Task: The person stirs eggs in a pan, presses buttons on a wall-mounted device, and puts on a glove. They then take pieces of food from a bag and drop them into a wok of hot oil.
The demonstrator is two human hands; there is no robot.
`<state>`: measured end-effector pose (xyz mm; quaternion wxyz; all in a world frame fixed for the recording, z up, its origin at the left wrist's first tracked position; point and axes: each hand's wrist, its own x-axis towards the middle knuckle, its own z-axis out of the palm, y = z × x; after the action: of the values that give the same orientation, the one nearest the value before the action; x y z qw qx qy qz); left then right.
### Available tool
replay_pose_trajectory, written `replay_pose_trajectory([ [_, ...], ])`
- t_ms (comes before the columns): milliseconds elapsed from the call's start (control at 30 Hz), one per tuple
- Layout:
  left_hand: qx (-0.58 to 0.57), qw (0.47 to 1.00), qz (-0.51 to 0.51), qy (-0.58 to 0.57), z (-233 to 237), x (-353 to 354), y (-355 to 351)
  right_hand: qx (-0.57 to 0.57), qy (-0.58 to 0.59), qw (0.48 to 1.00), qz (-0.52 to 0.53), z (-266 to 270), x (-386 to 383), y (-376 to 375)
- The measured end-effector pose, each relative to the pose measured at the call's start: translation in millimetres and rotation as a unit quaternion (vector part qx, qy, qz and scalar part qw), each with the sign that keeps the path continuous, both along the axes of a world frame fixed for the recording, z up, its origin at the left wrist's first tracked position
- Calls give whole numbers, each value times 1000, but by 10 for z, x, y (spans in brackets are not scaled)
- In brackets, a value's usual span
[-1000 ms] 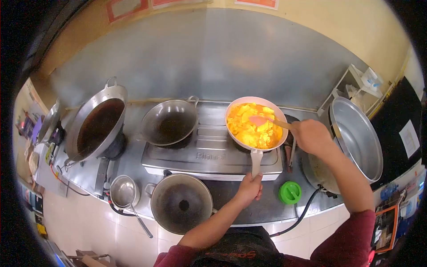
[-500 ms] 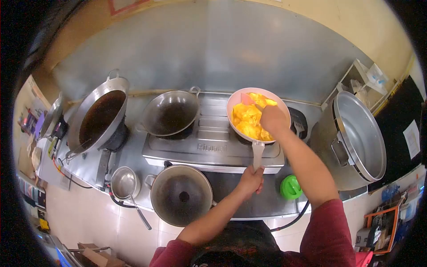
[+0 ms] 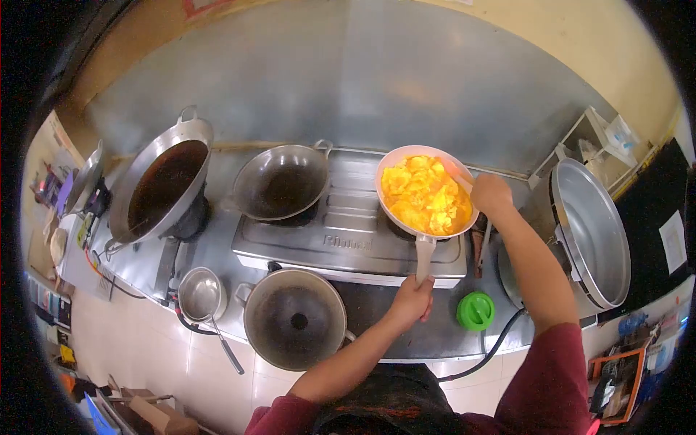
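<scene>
Pan (image 3: pixel 394 157) on stove (image 3: pixel 348 251)

Left hand (image 3: pixel 412 300) clamped round the handle (image 3: pixel 425 254), hiding its near end. Pan sits at the stove's right end, underside mostly out of sight. Right hand (image 3: pixel 492 194) closed on the spatula (image 3: pixel 455 172); shaft partly covered, tip hard to make out beside yellow food (image 3: pixel 420 197).

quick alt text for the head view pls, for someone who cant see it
A person's left hand grips the handle of a pan of yellow food on a stove while the right hand holds a spatula at the pan's rim. A wok sits on the stove's left side.
</scene>
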<state>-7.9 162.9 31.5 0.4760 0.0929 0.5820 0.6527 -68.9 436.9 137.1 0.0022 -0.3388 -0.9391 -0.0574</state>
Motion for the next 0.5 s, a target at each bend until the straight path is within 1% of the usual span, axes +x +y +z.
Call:
replay_pose_trajectory([
  [33, 0, 1000, 1, 7, 28, 11, -10, -9, 4, 1000, 6, -70, -53, 115],
  [100, -3, 1000, 8, 18, 84, 14, -41, -23, 23, 997, 65, -181, -109, 359],
  [167, -8, 999, -21, 34, 71, -25, -55, -41, 35, 988, 142, -317, -112, 515],
  [200, -9, 998, -39, 45, 73, -44, -44, -47, 44, 980, 187, -315, -101, 601],
  [233, -12, 999, -22, 24, 97, -28, -42, -51, 56, 971, 229, -267, -95, 639],
  [333, -21, 999, -14, 36, 6, -2, -9, -46, 14, 944, 327, -34, -72, 606],
  [433, -17, 1000, 3, 8, 27, 23, 13, 41, -68, 957, 278, 345, 125, 275],
  [500, -10, 1000, 6, 12, 49, 22, 5, 96, -94, 941, 312, 671, 350, 9],
])
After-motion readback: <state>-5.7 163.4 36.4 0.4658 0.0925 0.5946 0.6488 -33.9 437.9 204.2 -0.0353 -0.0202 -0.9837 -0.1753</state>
